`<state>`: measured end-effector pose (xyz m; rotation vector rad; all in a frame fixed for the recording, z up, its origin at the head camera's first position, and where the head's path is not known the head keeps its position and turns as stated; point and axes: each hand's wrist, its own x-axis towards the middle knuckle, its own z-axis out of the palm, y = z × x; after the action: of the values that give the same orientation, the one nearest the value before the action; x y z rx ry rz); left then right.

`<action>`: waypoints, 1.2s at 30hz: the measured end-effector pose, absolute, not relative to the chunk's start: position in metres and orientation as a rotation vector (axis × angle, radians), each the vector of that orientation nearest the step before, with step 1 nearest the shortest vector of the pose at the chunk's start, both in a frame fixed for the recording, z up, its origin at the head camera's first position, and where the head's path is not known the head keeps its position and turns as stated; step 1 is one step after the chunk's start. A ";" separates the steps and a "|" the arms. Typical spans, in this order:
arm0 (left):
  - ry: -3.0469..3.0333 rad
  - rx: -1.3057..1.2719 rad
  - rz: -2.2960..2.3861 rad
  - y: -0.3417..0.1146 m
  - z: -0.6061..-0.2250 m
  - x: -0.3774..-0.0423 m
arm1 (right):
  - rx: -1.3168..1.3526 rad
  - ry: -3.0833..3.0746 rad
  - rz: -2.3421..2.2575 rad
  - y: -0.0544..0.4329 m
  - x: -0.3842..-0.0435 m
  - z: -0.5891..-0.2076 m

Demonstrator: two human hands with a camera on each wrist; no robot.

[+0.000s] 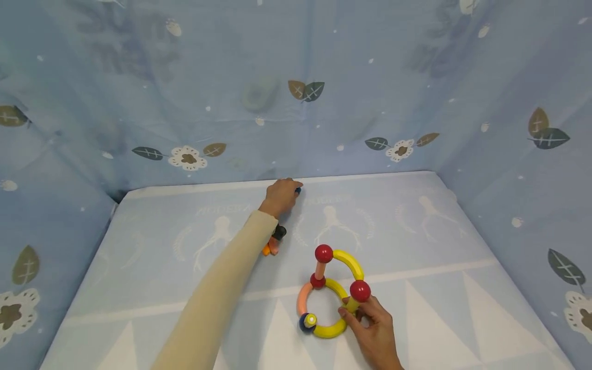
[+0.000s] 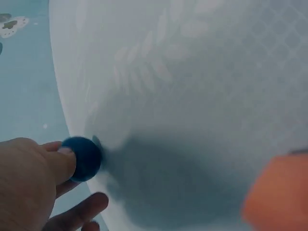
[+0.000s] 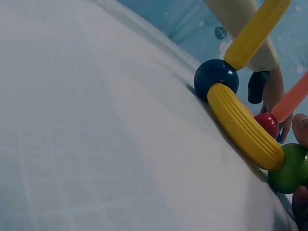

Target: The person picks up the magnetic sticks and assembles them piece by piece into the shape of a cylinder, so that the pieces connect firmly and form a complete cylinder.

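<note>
My left hand [image 1: 281,198] is at the far edge of the table, pinching a small blue ball [image 2: 86,159] between thumb and fingers. Nearer me stands a ball-and-stick toy frame [image 1: 329,331]: a ring of curved yellow and pink sticks, with straight sticks rising from its balls. A curved yellow stick [image 1: 350,263] joins two raised red balls [image 1: 324,254] on top. At the ring's right side my right hand [image 1: 376,329] holds the frame, thumb and finger about a green ball [image 3: 288,168]. That ball is hidden in the head view. A dark blue ball [image 3: 216,79] carries an upright yellow stick.
Beside my left forearm lie a few loose pieces, one black [image 1: 279,232], one pink [image 1: 274,245] and one orange [image 1: 265,250], partly hidden by the sleeve. A patterned blue curtain [image 1: 259,103] rises behind the table's far edge and along both sides.
</note>
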<state>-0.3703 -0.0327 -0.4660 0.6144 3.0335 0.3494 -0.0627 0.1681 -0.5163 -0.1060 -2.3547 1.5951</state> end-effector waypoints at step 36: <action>2.515 1.518 1.043 -0.081 -0.378 -0.147 | 0.082 -2.296 1.653 0.168 -0.064 -0.501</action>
<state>-0.1471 -0.0807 -0.3784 1.5184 2.5146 1.0433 -0.0639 0.1682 -0.5011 0.0817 -2.2957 1.6532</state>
